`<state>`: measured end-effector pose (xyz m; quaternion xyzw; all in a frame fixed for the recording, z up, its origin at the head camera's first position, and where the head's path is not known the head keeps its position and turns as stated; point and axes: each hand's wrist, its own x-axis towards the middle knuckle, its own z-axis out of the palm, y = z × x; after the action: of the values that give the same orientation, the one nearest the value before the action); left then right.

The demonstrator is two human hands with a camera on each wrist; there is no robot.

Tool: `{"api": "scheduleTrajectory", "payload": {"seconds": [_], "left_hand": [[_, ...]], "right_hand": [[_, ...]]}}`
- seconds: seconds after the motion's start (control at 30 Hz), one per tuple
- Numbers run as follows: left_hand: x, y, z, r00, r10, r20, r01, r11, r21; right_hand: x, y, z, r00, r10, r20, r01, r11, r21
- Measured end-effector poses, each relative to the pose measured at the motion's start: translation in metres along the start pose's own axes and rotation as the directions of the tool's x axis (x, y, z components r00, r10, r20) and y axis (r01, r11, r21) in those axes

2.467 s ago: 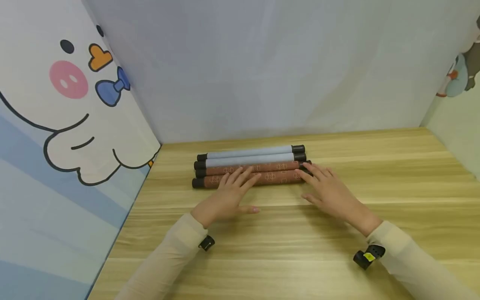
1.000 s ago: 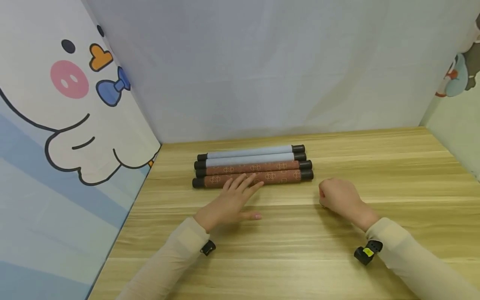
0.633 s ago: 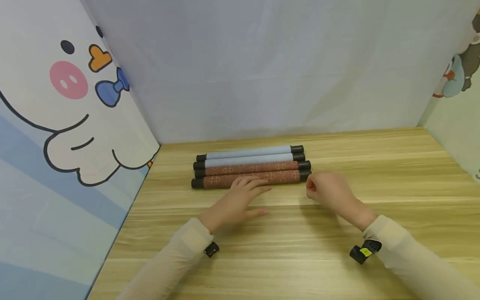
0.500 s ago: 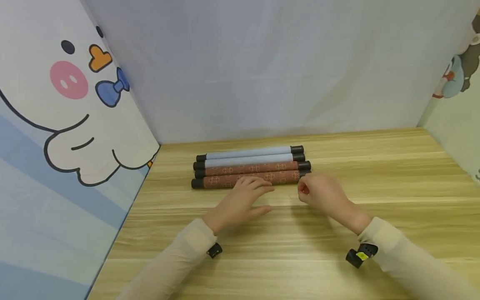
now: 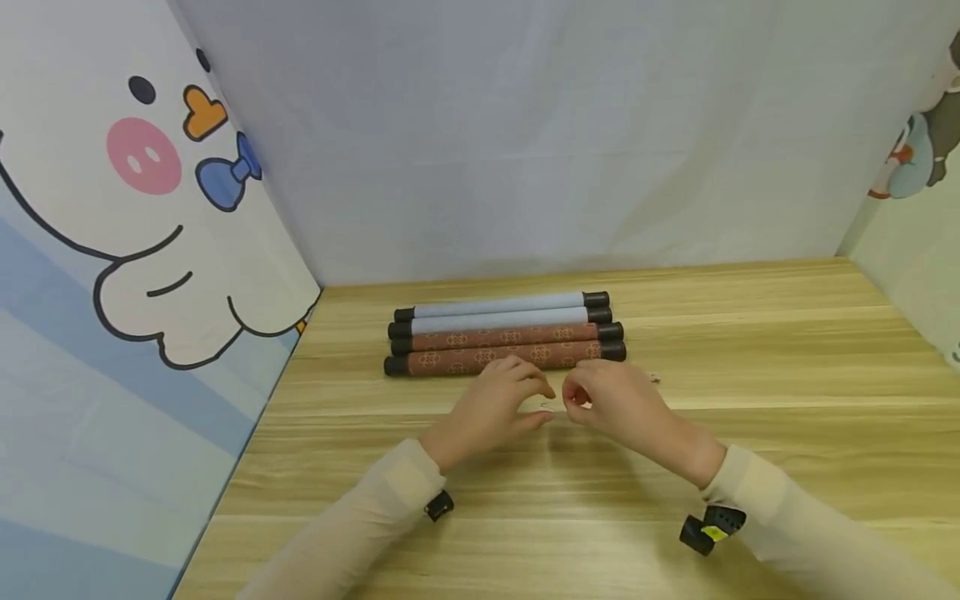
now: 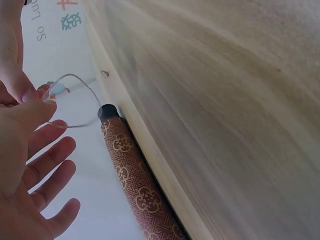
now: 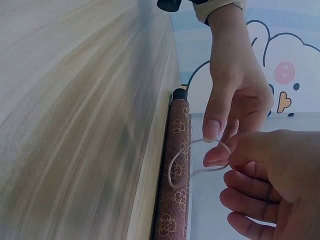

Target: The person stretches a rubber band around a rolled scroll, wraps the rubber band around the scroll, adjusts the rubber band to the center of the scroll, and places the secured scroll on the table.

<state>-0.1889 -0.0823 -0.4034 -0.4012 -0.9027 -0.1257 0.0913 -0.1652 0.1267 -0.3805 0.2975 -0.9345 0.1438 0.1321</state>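
Observation:
Several rolled scrolls with black end caps lie side by side: two brown patterned ones, front and second, then two pale blue ones, front and rear. Just before the front brown scroll, my right hand pinches a thin pale cord between thumb and forefinger. The cord bends into a loose loop, seen also in the left wrist view. My left hand faces it, thumb and forefinger apart with the loop at their tips, its other fingers spread in the left wrist view.
A small bead-like piece lies on the wooden table right of the front scroll's end. A pale cloth wall rises behind the table. On the left stands a panel with a cartoon print.
My right hand, earlier spread over the scroll ends, has curled its fingers and come left toward my left hand. The left hand has shifted slightly right, fingers more bent. The scrolls stay put.

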Motion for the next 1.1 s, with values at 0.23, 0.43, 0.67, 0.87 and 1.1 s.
{"api": "scheduleTrajectory", "payload": {"seconds": [0.23,0.43,0.67,0.87,1.1], "left_hand": [[-0.002,0.0,0.0,1.0,0.011,0.004,-0.011,1.0,0.013],[-0.004,-0.001,0.001,1.0,0.025,0.016,-0.026,0.999,0.037],[-0.005,-0.003,0.004,1.0,0.018,0.019,-0.019,0.999,0.051],[-0.005,-0.002,0.003,1.0,-0.016,-0.011,0.016,0.999,0.044],[-0.005,-0.001,0.0,0.987,-0.041,-0.158,0.042,0.999,0.003]], "right_hand": [[-0.001,-0.005,0.0,0.999,-0.03,-0.042,0.032,0.998,0.062],[-0.001,-0.006,0.004,1.0,-0.021,-0.014,0.023,0.974,0.225],[-0.002,-0.01,0.005,0.991,-0.03,0.127,-0.05,0.816,0.576],[-0.005,-0.014,0.009,0.96,-0.094,0.264,-0.144,0.642,0.753],[-0.011,-0.013,0.017,0.908,-0.184,0.377,-0.185,0.631,0.753]]}}
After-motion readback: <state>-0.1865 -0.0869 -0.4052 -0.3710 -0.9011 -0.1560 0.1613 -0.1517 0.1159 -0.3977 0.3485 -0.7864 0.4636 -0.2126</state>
